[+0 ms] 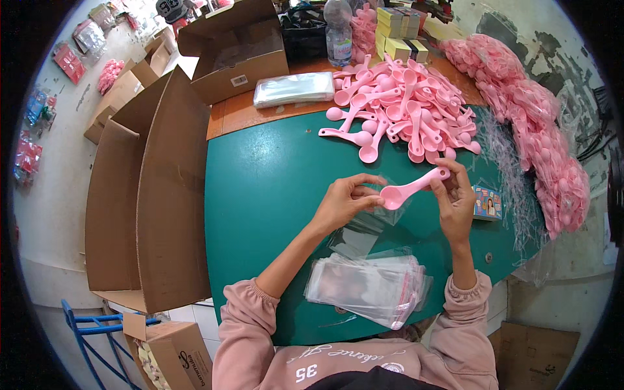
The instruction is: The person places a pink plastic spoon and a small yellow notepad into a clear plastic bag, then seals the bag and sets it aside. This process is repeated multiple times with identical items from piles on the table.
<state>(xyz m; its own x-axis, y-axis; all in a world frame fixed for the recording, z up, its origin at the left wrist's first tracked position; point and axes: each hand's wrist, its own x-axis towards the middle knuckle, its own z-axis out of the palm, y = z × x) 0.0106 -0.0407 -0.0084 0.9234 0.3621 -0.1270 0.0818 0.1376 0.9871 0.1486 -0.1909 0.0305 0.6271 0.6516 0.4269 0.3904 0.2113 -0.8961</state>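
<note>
A pink measuring spoon (409,190) is held over the green table, its round bowl toward the left. My right hand (457,201) pinches the end of its handle. Beside the bowl, my left hand (351,203) pinches a thin clear plastic bag (356,240), which hangs down below the fingers. The film is hard to follow around the bowl, so I cannot tell whether the spoon's tip is inside it. Nearer to me lies a stack of clear bags (364,286). Beyond my hands rises a large heap of pink spoons (409,107).
Bagged pink spoons (520,110) line the right edge, near loose clear strands (510,175). A small printed box (486,203) sits by my right hand. Tall open cardboard boxes (172,188) flank the left. Behind are a bag bundle (292,90) and a water bottle (338,36).
</note>
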